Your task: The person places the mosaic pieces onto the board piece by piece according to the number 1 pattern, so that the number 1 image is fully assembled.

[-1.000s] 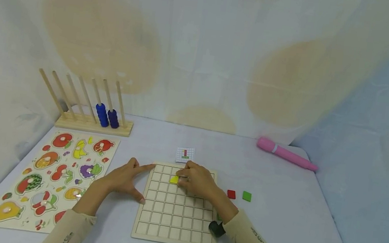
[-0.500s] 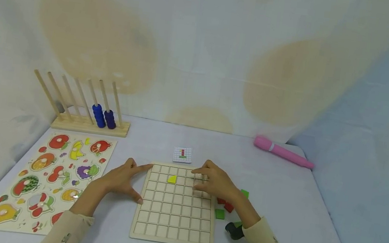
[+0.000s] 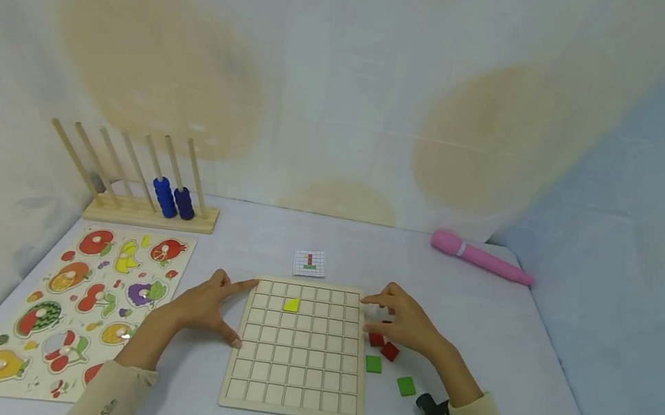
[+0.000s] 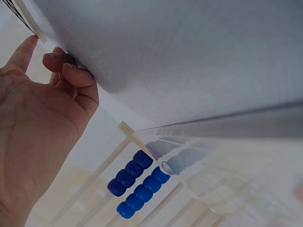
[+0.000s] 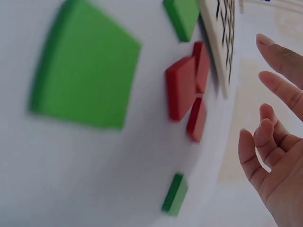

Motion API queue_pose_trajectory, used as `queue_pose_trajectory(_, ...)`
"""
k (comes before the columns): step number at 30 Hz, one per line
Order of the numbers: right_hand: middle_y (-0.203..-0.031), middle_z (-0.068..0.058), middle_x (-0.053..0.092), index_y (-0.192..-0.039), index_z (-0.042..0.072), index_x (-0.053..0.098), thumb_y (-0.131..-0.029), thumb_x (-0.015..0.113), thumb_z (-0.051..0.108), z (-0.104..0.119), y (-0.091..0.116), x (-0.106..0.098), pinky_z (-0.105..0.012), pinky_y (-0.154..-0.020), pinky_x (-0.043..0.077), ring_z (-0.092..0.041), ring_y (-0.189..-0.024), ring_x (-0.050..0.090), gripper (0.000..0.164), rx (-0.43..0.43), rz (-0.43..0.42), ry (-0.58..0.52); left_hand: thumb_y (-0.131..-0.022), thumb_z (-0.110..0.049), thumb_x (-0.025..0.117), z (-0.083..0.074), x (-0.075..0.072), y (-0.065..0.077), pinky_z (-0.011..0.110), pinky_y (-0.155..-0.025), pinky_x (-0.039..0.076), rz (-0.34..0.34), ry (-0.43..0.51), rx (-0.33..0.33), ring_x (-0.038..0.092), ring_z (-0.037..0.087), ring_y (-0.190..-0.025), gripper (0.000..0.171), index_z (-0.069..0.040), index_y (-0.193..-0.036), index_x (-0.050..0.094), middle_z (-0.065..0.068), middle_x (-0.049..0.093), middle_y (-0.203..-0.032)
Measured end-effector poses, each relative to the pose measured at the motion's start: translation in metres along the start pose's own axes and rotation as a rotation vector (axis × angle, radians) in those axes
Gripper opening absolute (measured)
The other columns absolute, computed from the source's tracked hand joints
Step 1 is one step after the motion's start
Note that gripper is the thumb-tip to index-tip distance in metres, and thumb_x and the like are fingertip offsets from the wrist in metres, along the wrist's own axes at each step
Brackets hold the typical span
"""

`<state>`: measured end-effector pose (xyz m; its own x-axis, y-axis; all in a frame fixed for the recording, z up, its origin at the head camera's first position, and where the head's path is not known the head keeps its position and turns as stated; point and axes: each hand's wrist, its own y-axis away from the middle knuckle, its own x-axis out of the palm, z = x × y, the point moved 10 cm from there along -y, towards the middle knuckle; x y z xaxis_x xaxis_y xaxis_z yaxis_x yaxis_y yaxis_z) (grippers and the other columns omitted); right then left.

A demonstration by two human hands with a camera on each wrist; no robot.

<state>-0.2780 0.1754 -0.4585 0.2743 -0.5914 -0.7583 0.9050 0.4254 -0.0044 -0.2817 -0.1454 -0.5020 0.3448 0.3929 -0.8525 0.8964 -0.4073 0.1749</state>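
A wooden grid board (image 3: 287,373) lies flat on the white table, a yellow tile (image 3: 292,305) in one of its upper cells. My left hand (image 3: 201,305) spreads its thumb and index finger against the board's left edge; in the left wrist view the other fingers curl loosely. At the upper right edge is my right hand (image 3: 408,322), its fingers extended and nothing held. Red tiles (image 3: 390,352) lie beneath and beside it, partly hidden in the head view. Green tiles (image 3: 373,364) are nearby, and the right wrist view shows a large close green tile (image 5: 87,66).
Behind the board lies a small printed pattern card (image 3: 309,263). To the left are a fruit puzzle board (image 3: 48,363) and, further back, a wooden peg stand (image 3: 196,222) with blue beads (image 3: 164,198). A pink wand-like object (image 3: 482,257) lies at the back right.
My right hand has let go of the yellow tile and moved right, off the grid to the tiles beside it. The yellow tile stays in its cell. My left hand keeps its place on the board.
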Motion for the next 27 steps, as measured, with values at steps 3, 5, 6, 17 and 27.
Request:
queue_pose_trajectory(3,-0.096,-0.008,0.052,-0.122,0.011,0.071,-0.08,0.083,0.025,-0.01,0.004,-0.002,-0.027,-0.067,0.039,-0.024,-0.086,0.045,0.046,0.033,-0.006,0.025,-0.053,-0.055,0.093,0.001,0.0,0.0,0.032,-0.065,0.036,-0.002,0.002,-0.003,0.043,0.02,-0.084,0.115,-0.026,-0.152,0.041,0.007,0.035,-0.102)
queue_pose_trajectory(5,-0.095,-0.008,0.053,-0.121,0.012,0.072,-0.079,0.084,0.026,-0.016,0.008,-0.004,-0.026,-0.066,0.038,-0.022,-0.084,0.045,0.046,0.056,-0.014,0.037,-0.053,-0.055,0.093,0.001,0.0,0.0,0.032,-0.065,0.036,-0.002,0.004,-0.005,0.043,0.02,-0.084,0.116,-0.027,-0.152,0.041,0.007,0.035,-0.102)
queue_pose_trajectory(6,-0.095,-0.007,0.053,-0.121,0.012,0.072,-0.079,0.084,0.026,-0.019,0.009,-0.005,-0.026,-0.066,0.038,-0.022,-0.084,0.044,0.046,0.066,-0.02,0.039,-0.053,-0.055,0.093,0.001,0.0,0.0,0.032,-0.065,0.036,-0.002,0.006,-0.006,0.043,0.02,-0.084,0.116,-0.027,-0.152,0.041,0.007,0.035,-0.102)
queue_pose_trajectory(17,-0.09,-0.004,0.052,-0.115,0.01,0.074,-0.078,0.085,0.026,-0.041,0.022,-0.014,-0.025,-0.066,0.04,-0.018,-0.08,0.047,0.041,0.062,-0.052,0.11,-0.053,-0.055,0.093,0.001,0.0,0.001,0.032,-0.066,0.036,0.004,0.018,-0.003,0.043,0.02,-0.084,0.116,-0.027,-0.152,0.041,0.007,0.035,-0.102)
queue_pose_trajectory(27,-0.085,-0.002,0.048,-0.11,0.011,0.076,-0.079,0.084,0.023,-0.054,0.027,-0.012,-0.024,-0.065,0.037,-0.014,-0.076,0.041,0.034,0.042,-0.059,0.114,-0.053,-0.055,0.093,0.001,0.001,0.001,0.033,-0.066,0.036,0.005,0.023,-0.005,0.044,0.021,-0.085,0.116,-0.028,-0.152,0.04,0.008,0.036,-0.103)
